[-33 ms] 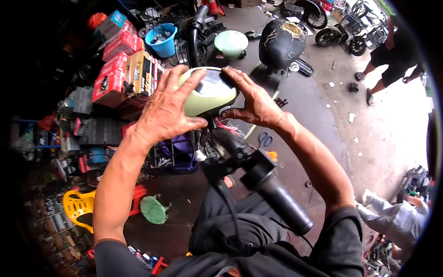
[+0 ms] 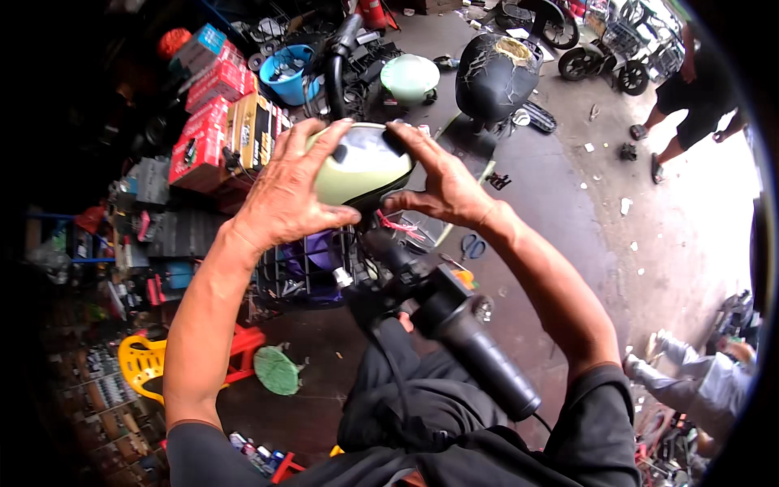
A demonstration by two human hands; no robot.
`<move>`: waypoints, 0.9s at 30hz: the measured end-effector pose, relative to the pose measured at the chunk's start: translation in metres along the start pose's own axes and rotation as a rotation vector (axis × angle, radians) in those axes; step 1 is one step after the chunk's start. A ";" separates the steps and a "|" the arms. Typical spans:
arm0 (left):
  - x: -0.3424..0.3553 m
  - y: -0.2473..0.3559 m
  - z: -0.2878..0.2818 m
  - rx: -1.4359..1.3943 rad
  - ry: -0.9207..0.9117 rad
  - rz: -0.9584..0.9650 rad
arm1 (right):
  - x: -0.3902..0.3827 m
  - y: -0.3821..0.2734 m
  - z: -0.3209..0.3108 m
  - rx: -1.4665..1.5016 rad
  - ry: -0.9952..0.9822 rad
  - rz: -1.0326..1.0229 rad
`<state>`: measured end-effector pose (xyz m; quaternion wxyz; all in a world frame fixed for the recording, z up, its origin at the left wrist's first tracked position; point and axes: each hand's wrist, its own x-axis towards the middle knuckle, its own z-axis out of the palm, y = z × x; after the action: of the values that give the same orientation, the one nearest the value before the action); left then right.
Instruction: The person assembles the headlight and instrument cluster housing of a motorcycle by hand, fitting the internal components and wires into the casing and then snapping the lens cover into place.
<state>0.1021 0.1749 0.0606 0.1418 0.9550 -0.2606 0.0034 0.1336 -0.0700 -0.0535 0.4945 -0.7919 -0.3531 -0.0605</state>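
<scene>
Head view: our left hand (image 2: 284, 183) and right hand (image 2: 448, 185), fingers spread, thumbs low, clamp the pale-green glossy-topped housing (image 2: 361, 172) from both sides at twelve o'clock; at eleven, a blue bucket (image 2: 287, 92) contains dark parts (image 2: 288, 66).

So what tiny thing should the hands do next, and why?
Maybe the right hand could gently sweep the pink wires aside while the left hand steadies the pale green housing. Both hands are holding the housing from its sides, and the wires show just below it, so they might get pinched.
</scene>
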 end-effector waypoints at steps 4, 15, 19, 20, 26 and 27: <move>0.016 -0.010 -0.021 0.045 -0.244 -0.054 | -0.001 0.011 0.040 0.425 0.175 0.067; 0.033 -0.001 -0.016 -0.118 -0.260 -0.118 | -0.014 -0.025 0.075 1.380 0.520 0.341; 0.033 -0.003 -0.018 -0.224 -0.263 -0.198 | -0.014 -0.019 0.083 1.272 0.548 0.366; 0.032 -0.005 -0.018 -0.261 -0.253 -0.223 | -0.015 -0.022 0.078 1.295 0.522 0.392; 0.027 -0.008 -0.018 -0.362 -0.207 -0.234 | -0.016 -0.035 0.079 1.145 0.612 0.370; 0.023 -0.012 -0.018 -0.387 -0.196 -0.241 | -0.017 -0.040 0.074 1.201 0.569 0.402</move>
<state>0.1291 0.1786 0.0769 0.2957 0.9300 -0.1530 -0.1560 0.0773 -0.0065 -0.0688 0.9220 -0.3847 -0.0284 0.0330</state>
